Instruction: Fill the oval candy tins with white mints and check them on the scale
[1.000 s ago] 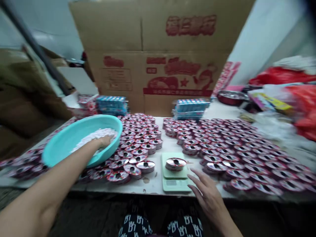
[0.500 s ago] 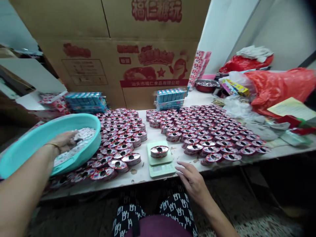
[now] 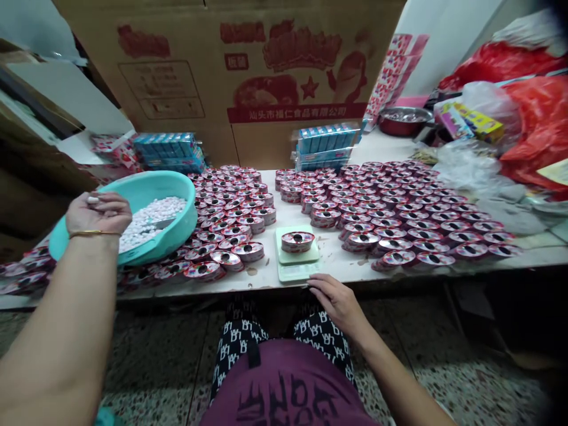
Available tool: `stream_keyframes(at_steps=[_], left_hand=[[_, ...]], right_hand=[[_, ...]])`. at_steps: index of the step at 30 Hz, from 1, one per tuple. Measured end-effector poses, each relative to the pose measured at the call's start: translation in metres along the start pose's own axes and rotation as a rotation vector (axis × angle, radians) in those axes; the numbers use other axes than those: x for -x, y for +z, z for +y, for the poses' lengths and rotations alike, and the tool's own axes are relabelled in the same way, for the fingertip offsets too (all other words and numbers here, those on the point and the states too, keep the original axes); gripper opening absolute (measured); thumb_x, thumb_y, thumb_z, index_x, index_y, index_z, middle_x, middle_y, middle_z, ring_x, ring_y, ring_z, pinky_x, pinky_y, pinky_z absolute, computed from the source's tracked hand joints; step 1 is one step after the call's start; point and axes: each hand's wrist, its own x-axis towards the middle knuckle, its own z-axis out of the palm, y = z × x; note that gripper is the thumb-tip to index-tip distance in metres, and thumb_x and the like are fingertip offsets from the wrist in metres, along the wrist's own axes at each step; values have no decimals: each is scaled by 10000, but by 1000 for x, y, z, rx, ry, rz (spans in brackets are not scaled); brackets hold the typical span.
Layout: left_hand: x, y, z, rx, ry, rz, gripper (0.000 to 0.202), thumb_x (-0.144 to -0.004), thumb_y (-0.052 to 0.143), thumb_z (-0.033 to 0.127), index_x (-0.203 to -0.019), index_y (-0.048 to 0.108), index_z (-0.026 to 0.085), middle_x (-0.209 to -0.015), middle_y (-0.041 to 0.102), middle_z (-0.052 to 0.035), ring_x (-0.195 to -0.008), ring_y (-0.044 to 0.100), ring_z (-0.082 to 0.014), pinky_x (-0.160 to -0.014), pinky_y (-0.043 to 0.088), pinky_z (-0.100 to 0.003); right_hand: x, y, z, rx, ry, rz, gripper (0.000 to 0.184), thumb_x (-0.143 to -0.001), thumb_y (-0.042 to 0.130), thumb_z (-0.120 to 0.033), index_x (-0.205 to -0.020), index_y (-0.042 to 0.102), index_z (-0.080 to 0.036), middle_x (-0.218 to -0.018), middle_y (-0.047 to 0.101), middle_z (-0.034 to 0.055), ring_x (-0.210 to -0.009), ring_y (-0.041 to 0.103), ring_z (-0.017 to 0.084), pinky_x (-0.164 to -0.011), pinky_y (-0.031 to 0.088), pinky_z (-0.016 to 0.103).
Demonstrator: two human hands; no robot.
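Note:
My left hand (image 3: 100,214) is lifted above the left rim of a teal plastic basin (image 3: 175,228), fingers curled around a small white candy. The basin holds a heap of white candies (image 3: 151,222). My right hand (image 3: 335,302) rests open on the table's front edge, next to a pale green digital scale (image 3: 296,269). On the scale sits one round open tin (image 3: 297,241) with a red patterned band. Several rows of similar tins (image 3: 390,234) stand on both sides of the scale.
An upright printed cardboard sheet (image 3: 231,71) stands behind the white table (image 3: 328,263). Blue-packed stacks (image 3: 326,142) are at the back. To the right are a steel bowl (image 3: 403,121) and red plastic bags (image 3: 536,124). My lap lies below the table edge.
My left hand has come up out of the candies towards the basin's left rim, with its fingers curled. My right hand has moved back to the table edge. The view has tilted further down.

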Motion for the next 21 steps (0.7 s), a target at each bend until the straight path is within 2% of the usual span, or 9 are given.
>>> stream_keyframes(at_steps=[3, 5, 6, 8, 10, 12, 15, 19, 21], left_hand=[[25, 9, -52, 125, 1, -155, 336, -858, 281, 338, -623, 400, 130, -578, 455, 23, -495, 389, -1, -390, 265, -49], [44, 4, -105, 181, -74, -161, 260, -849, 307, 263, -655, 423, 134, -605, 476, 9, -470, 394, -6, -369, 286, -61], [54, -2, -134, 176, -156, -142, 236, -838, 325, 235, -648, 427, 138, -583, 469, 9, -442, 386, -11, -351, 288, -71], [72, -24, -195, 172, -330, -40, 196, -810, 365, 196, -640, 442, 137, -554, 467, 6, -426, 412, -21, -335, 307, -78], [88, -50, -250, 142, -516, 139, 159, -788, 384, 154, -662, 474, 122, -591, 516, -18, -476, 486, -39, -399, 391, -107], [101, -75, -292, 77, -575, 326, 152, -770, 404, 147, -654, 495, 114, -632, 564, -53, -572, 562, -92, -507, 469, -182], [114, -98, -324, 54, -634, 361, 126, -743, 443, 139, -654, 526, 109, -735, 621, -92, -740, 604, -162, -671, 490, -279], [123, -105, -330, 22, -697, 349, 138, -732, 462, 141, -636, 553, 101, -746, 642, -99, -825, 602, -194, -778, 457, -323], [126, -104, -330, 2, -737, 339, 142, -727, 474, 149, -625, 561, 103, -746, 646, -102, -844, 600, -205, -804, 443, -335]], right_hand=[[5, 12, -9, -80, -20, -49, 217, -820, 426, -206, -972, 581, -203, -970, 587, 57, -907, 543, 141, -830, 449, 293], [8, 16, -21, -129, -28, -78, 224, -822, 424, -196, -993, 568, -201, -948, 584, 55, -888, 539, 133, -809, 451, 280], [9, 18, -28, -150, -36, -87, 229, -823, 422, -193, -1006, 559, -199, -936, 580, 55, -879, 536, 130, -795, 452, 273], [13, 19, -45, -174, -60, -95, 238, -824, 426, -197, -1033, 539, -193, -923, 568, 56, -870, 525, 126, -772, 451, 260], [17, 20, -59, -147, -111, -113, 250, -823, 431, -212, -1055, 519, -187, -930, 555, 59, -870, 510, 127, -764, 445, 255], [22, 24, -68, -22, -137, -158, 269, -829, 414, -217, -1082, 499, -184, -952, 544, 69, -871, 495, 138, -764, 437, 266], [33, 37, -69, 268, -119, -221, 289, -822, 408, -212, -1097, 489, -173, -953, 538, 89, -799, 486, 157, -690, 439, 274], [46, 54, -65, 496, -132, -252, 290, -784, 442, -153, -1070, 492, -134, -867, 539, 89, -729, 485, 165, -595, 430, 264], [48, 58, -65, 527, -133, -256, 222, -772, 433, -113, -973, 526, -126, -801, 533, 73, -706, 486, 162, -588, 425, 265]])
